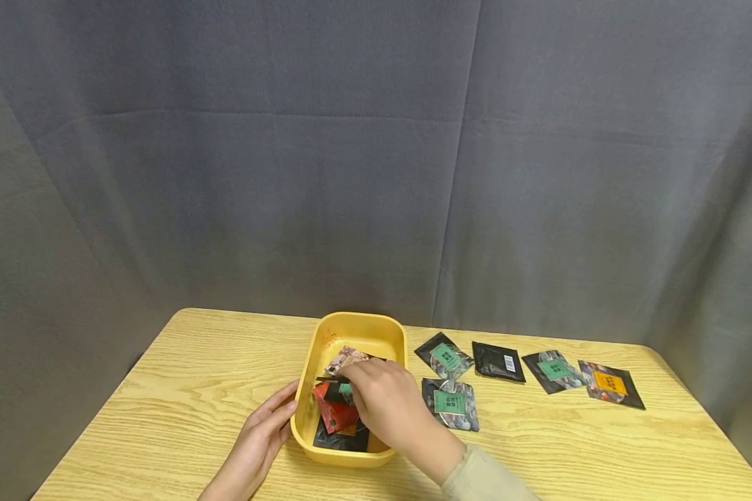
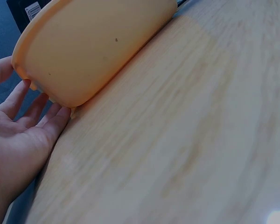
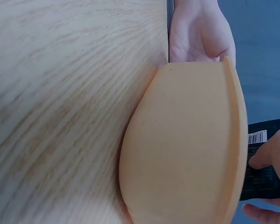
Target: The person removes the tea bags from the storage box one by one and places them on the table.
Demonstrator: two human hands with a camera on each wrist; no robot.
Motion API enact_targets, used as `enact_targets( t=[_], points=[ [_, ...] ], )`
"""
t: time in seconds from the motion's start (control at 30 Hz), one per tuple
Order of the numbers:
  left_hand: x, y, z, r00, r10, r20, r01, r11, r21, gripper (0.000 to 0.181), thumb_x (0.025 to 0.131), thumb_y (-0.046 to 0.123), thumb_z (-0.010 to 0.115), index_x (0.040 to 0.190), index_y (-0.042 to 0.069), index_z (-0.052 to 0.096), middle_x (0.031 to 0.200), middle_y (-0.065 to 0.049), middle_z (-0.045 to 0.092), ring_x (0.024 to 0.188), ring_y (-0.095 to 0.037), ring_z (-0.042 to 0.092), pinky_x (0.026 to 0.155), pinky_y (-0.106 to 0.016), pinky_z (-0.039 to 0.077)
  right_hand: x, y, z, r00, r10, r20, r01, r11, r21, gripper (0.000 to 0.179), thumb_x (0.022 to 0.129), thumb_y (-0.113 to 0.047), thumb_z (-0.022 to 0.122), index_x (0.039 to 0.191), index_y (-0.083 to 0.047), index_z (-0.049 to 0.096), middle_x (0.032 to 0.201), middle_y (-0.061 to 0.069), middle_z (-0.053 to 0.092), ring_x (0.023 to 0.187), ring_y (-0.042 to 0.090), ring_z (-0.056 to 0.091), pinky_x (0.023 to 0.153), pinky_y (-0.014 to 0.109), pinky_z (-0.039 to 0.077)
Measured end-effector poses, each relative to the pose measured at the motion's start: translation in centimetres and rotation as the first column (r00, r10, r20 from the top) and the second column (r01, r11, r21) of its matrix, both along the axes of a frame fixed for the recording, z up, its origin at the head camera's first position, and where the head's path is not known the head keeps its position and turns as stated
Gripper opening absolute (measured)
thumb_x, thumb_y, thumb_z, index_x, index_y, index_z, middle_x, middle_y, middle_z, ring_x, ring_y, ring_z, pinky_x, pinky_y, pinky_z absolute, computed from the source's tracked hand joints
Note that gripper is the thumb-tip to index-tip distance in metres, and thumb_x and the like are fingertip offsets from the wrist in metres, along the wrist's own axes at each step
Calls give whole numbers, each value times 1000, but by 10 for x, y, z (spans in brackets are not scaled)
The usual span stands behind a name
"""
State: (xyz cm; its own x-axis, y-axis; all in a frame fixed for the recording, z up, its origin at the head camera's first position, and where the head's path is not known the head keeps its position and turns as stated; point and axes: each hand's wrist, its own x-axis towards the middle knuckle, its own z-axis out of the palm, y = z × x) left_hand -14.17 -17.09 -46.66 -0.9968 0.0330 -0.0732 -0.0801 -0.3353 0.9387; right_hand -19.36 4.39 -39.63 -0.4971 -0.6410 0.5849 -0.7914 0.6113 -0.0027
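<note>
My right hand (image 1: 388, 400) is over the yellow plastic bin (image 1: 303, 435), pinching a black sachet (image 1: 333, 394) with a green patch. In the right wrist view this black sachet (image 3: 266, 179) shows its barcode side under the thumb, beyond the bin's rim. Fingers of my left hand (image 1: 260, 438) rest against the bin's left wall, fairly straight, at the rim and below it. The left wrist view has those fingers (image 2: 56, 123) along the outside of the wall. Inside the bin lie a red sachet (image 1: 337, 415), a pinkish patterned one (image 1: 346, 358) and a black one (image 1: 332, 440).
Right of the bin, several flat sachets lie on the wooden table (image 1: 225, 362): green-labelled ones (image 1: 446, 355), a black one (image 1: 498, 362) with its barcode up, and an orange-labelled one (image 1: 611, 383) farthest right. A grey curtain (image 1: 351, 174) hangs behind the table.
</note>
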Motion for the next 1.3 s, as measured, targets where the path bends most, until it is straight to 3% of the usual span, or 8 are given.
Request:
enact_targets(
  t=[0.33, 0.5, 0.63, 0.83, 1.03, 1.3],
  points=[
    [1, 1, 0, 1000, -17, -2, 17, 1000, 1, 61, 101, 18, 54, 152, -5, 30, 155, -23, 30, 138, -31, 35, 101, -23, 44, 7, 14, 5, 997, 3, -83, -8, 998, -56, 23, 85, -4, 73, 104, -16, 71, 97, -6, 72, 90, 12, 66, 79, 30, 55],
    [1, 1, -1, 1000, -21, -11, 21, 1000, -5, 60, 101, 18, 54, 152, -5, 31, 155, -23, 30, 139, -31, 34, 100, -22, 44, 8, 28, 5, 989, 39, -143, -58, 990, -131, 26, 85, 0, 66, 106, -14, 71, 99, -5, 72, 89, 13, 67, 78, 31, 56],
    [1, 2, -2, 1000, -14, -12, 14, 1000, -2, 60, 100, 18, 54, 151, -5, 32, 155, -23, 31, 138, -30, 36, 100, -22, 44, 9, 42, 5, 982, 59, -178, -88, 983, -161, 25, 92, -3, 57, 108, -14, 72, 101, -4, 72, 91, 14, 67, 77, 34, 56],
    [0, 1, -2, 1000, 10, -14, -10, 1000, 7, 59, 100, 14, 54, 150, -6, 33, 154, -24, 32, 133, -25, 43, 99, -23, 45, 8, 62, 9, 981, 37, -192, -70, 983, -170, 25, 98, -9, 50, 108, -14, 72, 102, -3, 72, 93, 15, 67, 79, 37, 56],
    [-1, 0, -2, 1000, 17, -21, -17, 1000, 12, 58, 100, 14, 54, 150, -7, 33, 154, -24, 32, 132, -23, 44, 99, -23, 45, 5, 82, 7, 979, 15, -202, -49, 985, -165, 37, 105, -18, 35, 107, -13, 72, 102, -4, 72, 92, 17, 67, 79, 38, 56],
    [-2, 0, -3, 1000, 9, -26, -9, 1000, 7, 58, 100, 14, 54, 150, -7, 33, 154, -24, 32, 131, -23, 45, 99, -23, 45, 3, 113, 4, 980, -12, -200, -19, 988, -151, 39, 105, -20, 35, 106, -10, 72, 101, 0, 73, 89, 19, 68, 73, 38, 56]
  ],
)
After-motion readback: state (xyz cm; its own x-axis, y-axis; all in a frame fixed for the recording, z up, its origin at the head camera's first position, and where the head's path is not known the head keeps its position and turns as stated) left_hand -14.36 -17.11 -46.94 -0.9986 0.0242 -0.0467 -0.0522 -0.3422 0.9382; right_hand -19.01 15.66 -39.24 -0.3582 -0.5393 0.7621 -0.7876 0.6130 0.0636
